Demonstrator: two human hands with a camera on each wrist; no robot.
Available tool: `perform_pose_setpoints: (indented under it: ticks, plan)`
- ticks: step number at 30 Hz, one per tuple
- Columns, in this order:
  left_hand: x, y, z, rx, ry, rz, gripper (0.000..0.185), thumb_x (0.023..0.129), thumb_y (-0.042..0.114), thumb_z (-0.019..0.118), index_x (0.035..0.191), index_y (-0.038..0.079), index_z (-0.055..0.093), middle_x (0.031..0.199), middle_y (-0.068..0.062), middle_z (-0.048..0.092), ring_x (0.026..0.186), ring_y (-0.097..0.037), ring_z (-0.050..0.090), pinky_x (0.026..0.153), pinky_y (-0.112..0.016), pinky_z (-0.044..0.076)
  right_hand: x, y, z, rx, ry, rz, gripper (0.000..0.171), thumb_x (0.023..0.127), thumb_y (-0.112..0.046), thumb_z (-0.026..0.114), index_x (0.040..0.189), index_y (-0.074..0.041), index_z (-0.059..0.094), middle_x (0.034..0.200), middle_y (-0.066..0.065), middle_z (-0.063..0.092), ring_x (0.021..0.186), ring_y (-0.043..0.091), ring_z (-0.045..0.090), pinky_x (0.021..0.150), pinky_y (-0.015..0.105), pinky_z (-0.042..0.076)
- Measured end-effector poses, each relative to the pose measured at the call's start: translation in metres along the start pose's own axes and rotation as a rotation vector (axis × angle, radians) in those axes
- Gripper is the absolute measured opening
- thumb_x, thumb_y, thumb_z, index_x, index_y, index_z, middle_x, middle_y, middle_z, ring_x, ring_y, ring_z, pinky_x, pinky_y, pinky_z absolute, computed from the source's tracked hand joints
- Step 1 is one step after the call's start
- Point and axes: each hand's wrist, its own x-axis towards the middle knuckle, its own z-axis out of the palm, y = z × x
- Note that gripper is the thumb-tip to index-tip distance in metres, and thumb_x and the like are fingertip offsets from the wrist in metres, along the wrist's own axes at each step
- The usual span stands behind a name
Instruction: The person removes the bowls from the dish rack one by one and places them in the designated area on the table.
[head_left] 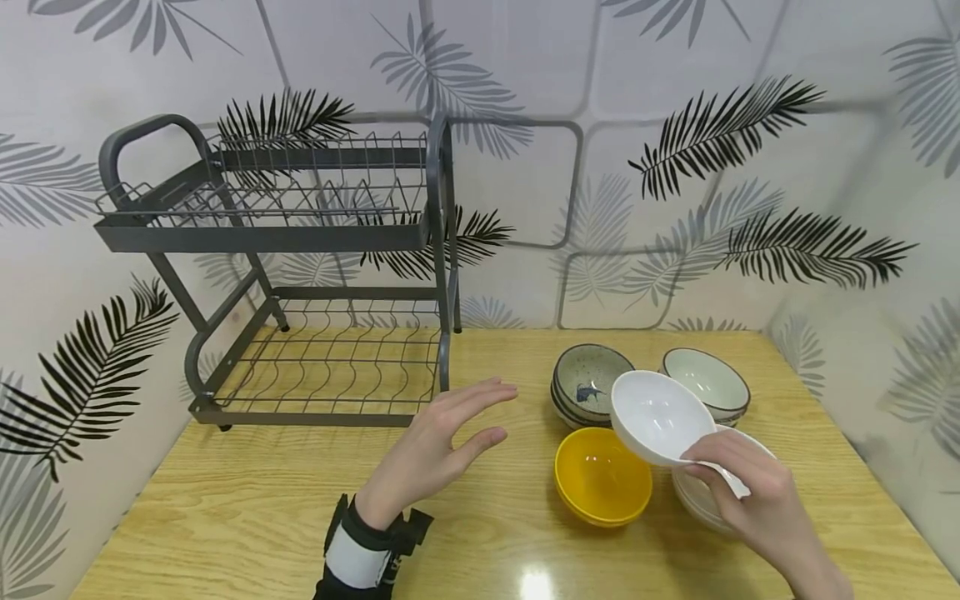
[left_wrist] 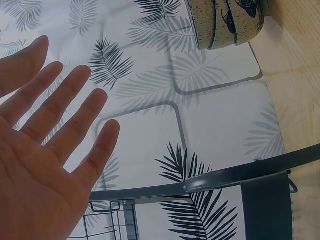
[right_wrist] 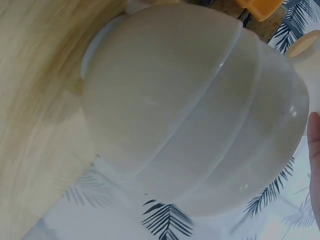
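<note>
The right hand [head_left: 757,492], at the lower right of the head view, is pinching the rim of a smooth white bowl [head_left: 658,417], tilting it above a stack of white bowls [head_left: 693,496]; that grip is closed on the rim. The left hand [head_left: 442,442] is hovering flat at lower centre, fingers straight and spread, holding nothing. A glossy yellow bowl [head_left: 602,475] is sitting on the wood-grain counter [head_left: 247,508] beside speckled stoneware bowls [head_left: 588,383]. A dark wire dish rack [head_left: 300,275] is standing at the left. The right wrist view is showing the white bowl's rounded, ridged underside; the left wrist view is showing the open palm and the speckled bowls' fish painting
</note>
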Motion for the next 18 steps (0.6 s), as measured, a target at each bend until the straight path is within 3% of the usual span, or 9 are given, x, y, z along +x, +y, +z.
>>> perform_pose_setpoints:
  ticks: [13, 18]
  plan:
    - [0.001, -0.001, 0.001, -0.013, 0.001, 0.017, 0.044, 0.096, 0.019, 0.068, 0.139, 0.011, 0.059, 0.142, -0.008, 0.062, 0.139, -0.029, 0.053, 0.114, -0.05, 0.045, -0.031, 0.009, -0.02, -0.032, 0.001, 0.072, 0.042, 0.101, -0.031, 0.061, 0.079, 0.003, 0.07, 0.081, 0.005, 0.068, 0.092, -0.003, 0.06, 0.095, 0.006, 0.045]
    - [0.001, -0.001, 0.001, -0.012, 0.004, 0.027, 0.044, 0.096, 0.019, 0.068, 0.139, 0.012, 0.059, 0.142, -0.008, 0.062, 0.138, -0.029, 0.054, 0.114, -0.05, 0.045, -0.034, 0.01, -0.022, -0.022, 0.027, 0.046, 0.04, 0.1, -0.029, 0.062, 0.079, 0.003, 0.071, 0.078, 0.009, 0.068, 0.094, -0.004, 0.06, 0.096, 0.007, 0.046]
